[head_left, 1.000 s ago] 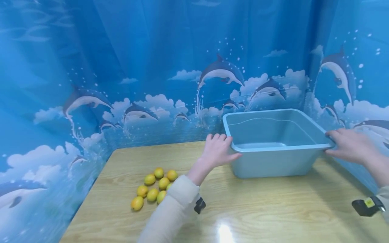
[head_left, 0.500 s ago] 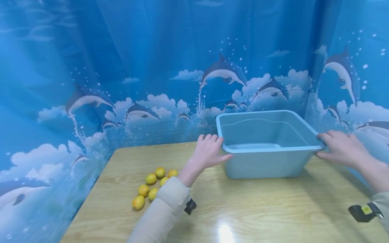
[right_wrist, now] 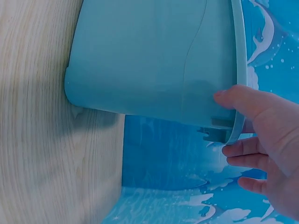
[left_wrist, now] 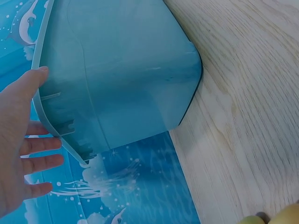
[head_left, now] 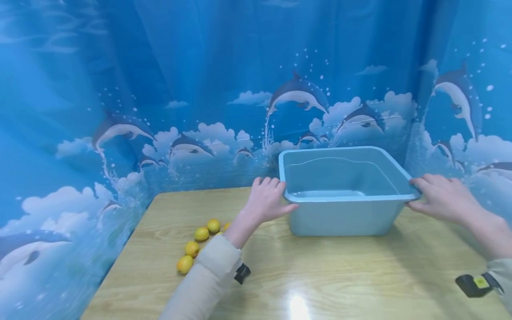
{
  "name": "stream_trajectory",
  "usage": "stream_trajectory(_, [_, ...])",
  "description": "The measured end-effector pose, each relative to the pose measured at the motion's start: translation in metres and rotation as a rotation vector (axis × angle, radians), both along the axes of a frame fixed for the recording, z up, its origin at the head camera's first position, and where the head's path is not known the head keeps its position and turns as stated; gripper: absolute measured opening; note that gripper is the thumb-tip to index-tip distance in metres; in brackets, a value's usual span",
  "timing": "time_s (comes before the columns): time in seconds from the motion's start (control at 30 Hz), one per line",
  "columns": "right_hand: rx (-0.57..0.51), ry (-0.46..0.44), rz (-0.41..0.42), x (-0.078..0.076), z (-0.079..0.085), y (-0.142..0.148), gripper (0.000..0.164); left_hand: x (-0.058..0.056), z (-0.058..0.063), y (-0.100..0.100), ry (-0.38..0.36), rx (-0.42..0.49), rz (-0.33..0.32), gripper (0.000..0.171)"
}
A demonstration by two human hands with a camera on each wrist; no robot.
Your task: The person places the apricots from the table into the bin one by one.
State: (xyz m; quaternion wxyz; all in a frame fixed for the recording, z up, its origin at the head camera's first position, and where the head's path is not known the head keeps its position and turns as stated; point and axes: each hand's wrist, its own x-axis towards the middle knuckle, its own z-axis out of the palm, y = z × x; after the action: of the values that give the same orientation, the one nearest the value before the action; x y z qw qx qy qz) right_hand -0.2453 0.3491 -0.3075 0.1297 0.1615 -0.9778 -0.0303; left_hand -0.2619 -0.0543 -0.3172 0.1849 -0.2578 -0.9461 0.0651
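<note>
A blue-grey rectangular plastic tub point(head_left: 338, 218) stands upright on the wooden table, its visible inside holding nothing. At its near left corner my left hand point(head_left: 266, 200) grips the rim. In the left wrist view the thumb of that hand point(left_wrist: 16, 135) lies on the tub's outer side, the other fingers spread around the rim. My right hand point(head_left: 444, 195) holds the opposite corner. Its thumb presses the outer wall in the right wrist view, where the hand point(right_wrist: 266, 140) has its index finger partly hidden behind the rim.
Several small yellow-orange fruits point(head_left: 202, 234) lie on the left of the table point(head_left: 340, 275), partly hidden by my left sleeve point(head_left: 204, 278). A blue dolphin-print curtain point(head_left: 224, 89) hangs along the table's back and sides.
The tub has slid left across the table, with both hands on its rim moving along. My left forearm now covers more of the fruits. The view has turned slightly.
</note>
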Motion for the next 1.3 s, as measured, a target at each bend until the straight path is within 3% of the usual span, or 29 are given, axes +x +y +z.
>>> stream_trajectory(0.63, [0.006,0.1,0.126,0.005,-0.005,-0.029,0.056,0.013,-0.002,-0.034,-0.011,0.025,0.032,0.066])
stream_trajectory(0.9, [0.014,0.124,0.148,0.006,-0.004,-0.043,0.054,0.018,-0.001,-0.048,0.017,0.029,0.02,0.064])
stream_trajectory(1.3, [-0.009,0.173,0.208,0.012,-0.006,-0.06,0.051,0.031,-0.003,-0.068,0.001,0.062,0.019,0.063])
